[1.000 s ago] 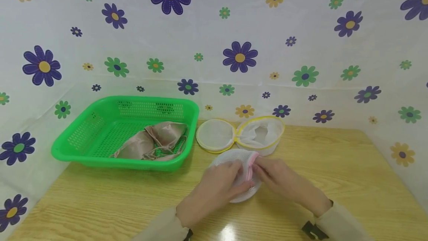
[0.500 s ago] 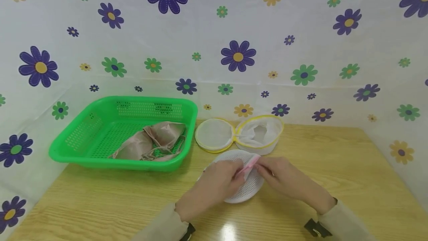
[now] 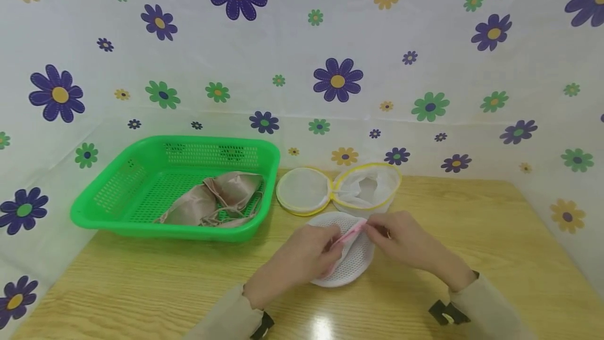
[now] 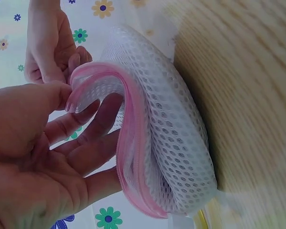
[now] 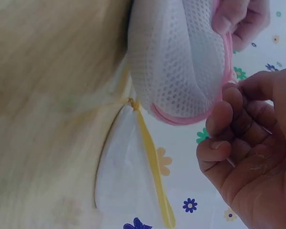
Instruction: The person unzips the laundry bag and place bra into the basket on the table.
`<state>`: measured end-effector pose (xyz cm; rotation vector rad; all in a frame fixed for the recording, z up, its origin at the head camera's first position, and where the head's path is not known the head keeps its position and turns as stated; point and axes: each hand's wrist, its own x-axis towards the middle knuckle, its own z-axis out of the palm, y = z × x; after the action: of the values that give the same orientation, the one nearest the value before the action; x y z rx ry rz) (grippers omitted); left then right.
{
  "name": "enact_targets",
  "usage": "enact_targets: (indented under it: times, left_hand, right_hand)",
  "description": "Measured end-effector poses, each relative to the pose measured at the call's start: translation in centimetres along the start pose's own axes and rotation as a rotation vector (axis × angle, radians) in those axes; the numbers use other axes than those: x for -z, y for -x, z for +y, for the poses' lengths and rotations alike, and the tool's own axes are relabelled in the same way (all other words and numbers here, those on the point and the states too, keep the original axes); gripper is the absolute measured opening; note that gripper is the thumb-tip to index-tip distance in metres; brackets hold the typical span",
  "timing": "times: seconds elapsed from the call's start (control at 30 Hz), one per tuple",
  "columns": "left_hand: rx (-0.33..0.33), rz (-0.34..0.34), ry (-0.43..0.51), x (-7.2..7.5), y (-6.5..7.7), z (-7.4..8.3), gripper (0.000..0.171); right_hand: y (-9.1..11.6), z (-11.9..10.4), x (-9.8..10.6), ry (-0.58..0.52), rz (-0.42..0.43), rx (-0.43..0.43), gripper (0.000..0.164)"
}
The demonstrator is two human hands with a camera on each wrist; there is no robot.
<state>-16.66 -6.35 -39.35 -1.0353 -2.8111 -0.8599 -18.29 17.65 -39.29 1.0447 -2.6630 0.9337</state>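
A white mesh laundry bag (image 3: 351,266) with a pink zipper edge (image 4: 128,124) stands on the table between the hands. Its zipper gapes partway, as the left wrist view shows. My left hand (image 3: 306,256) holds the pink edge between thumb and fingers, some fingertips reaching behind the edge. With thumb and forefinger, my right hand (image 3: 403,237) pinches the zipper at its far right end; the right wrist view shows this right hand (image 5: 257,138) with its other fingers curled. The fingertips hide whatever small part they pinch there.
Behind the bag lies an opened yellow-rimmed mesh bag, its round lid (image 3: 303,190) to the left and its white pouch (image 3: 384,188) to the right. A green basket (image 3: 189,232) at left holds a beige satin bra (image 3: 198,204). A flowered sheet (image 3: 283,41) hangs behind the wooden table (image 3: 472,224).
The pink zipper edge has swung from near upright to slanting, and the bag's opening shows wider. My right hand has shifted slightly up and right, while my left hand still holds the edge.
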Motion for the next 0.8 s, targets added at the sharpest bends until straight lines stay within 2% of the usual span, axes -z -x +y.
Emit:
enact_targets:
  times: [0.37, 0.8]
  left_hand:
    - [0.041, -0.029, 0.042, 0.0, 0.1, -0.1, 0.022]
    - [0.03, -0.022, 0.047, 0.0, 0.1, -0.4, 0.022]
  right_hand:
    - [-1.8, 0.4, 1.7, -0.097, -0.155, -0.131, 0.026]
    - [-2.7, 0.9, 2.4, -0.119, -0.196, -0.201, 0.025]
